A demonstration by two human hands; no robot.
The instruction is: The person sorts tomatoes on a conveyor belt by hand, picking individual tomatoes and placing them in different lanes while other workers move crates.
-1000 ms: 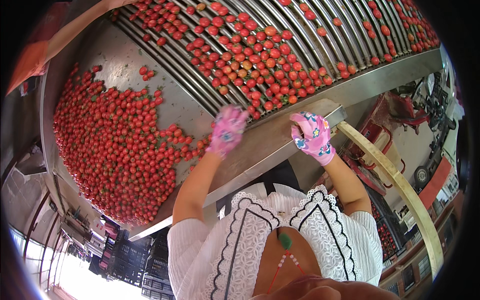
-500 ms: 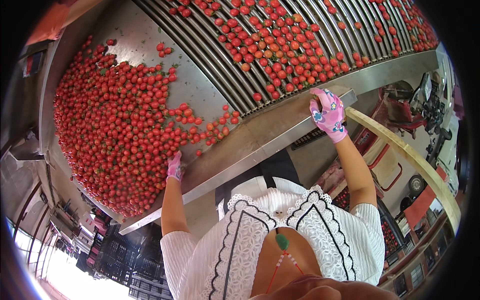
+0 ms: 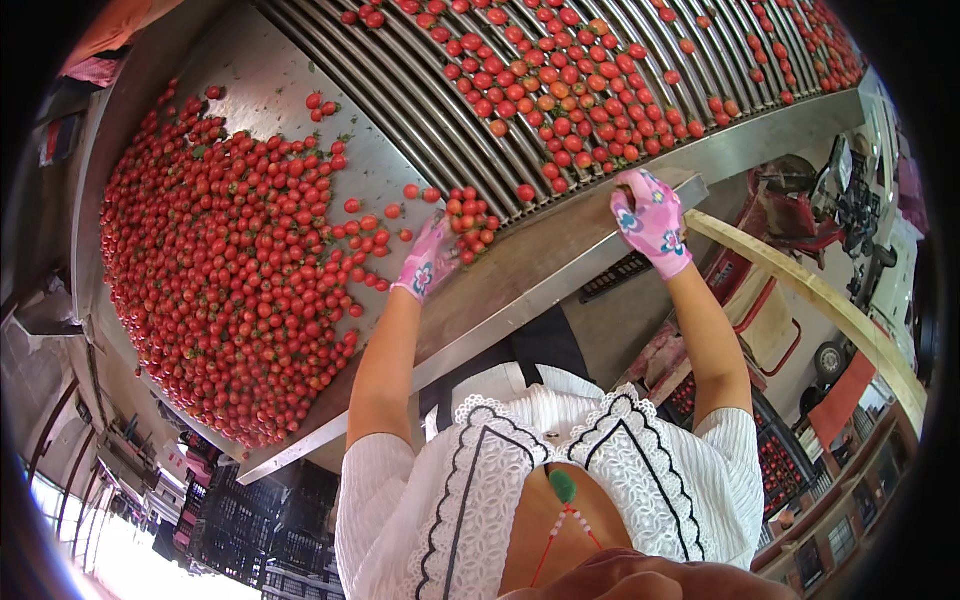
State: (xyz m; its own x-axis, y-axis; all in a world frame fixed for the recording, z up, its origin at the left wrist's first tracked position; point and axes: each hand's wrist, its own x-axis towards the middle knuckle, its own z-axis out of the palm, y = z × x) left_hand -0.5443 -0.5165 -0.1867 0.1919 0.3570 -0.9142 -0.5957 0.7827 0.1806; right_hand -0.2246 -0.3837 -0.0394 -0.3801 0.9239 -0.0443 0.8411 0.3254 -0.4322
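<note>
Just changed: the left hand (image 3: 428, 260) was down beside the heap (image 3: 230, 270) half a second ago; it has swung across to the lower corner of the rollers (image 3: 385, 100), and a cluster (image 3: 474, 222) of tomatoes now sits just ahead of it.
What that means: some fruit has been brought up to the rollers' edge, it seems, while the bulk is on the bench (image 3: 240, 55).
Left hand: pink flowered glove, slightly blurred; fingers extended and pressed along the cluster's near side, seemingly pushing, with no fruit seen clasped inside.
Right hand: matching glove (image 3: 652, 225), at the end of the bench's rim (image 3: 500, 317); fingers curled inward as they were earlier. Whether it grips the rim or anything else, I cannot tell.
Tomatoes: most lie in the heap on the bench's left side; stragglers (image 3: 370, 222) are strewn from there toward the rollers; many more rest on the rollers, up and to the right.
Count, tomatoes: roughly fifteen in the cluster, overlapping, so not exact; three or four in a small group (image 3: 314, 101) apart on the bench; the heap and the rollers' load are too many to count.
Count, other things: two gloved hands, one bench, one pale curved bar (image 3: 800, 275) right of the right hand, one green pendant (image 3: 562, 487) on the person's chest.
</note>
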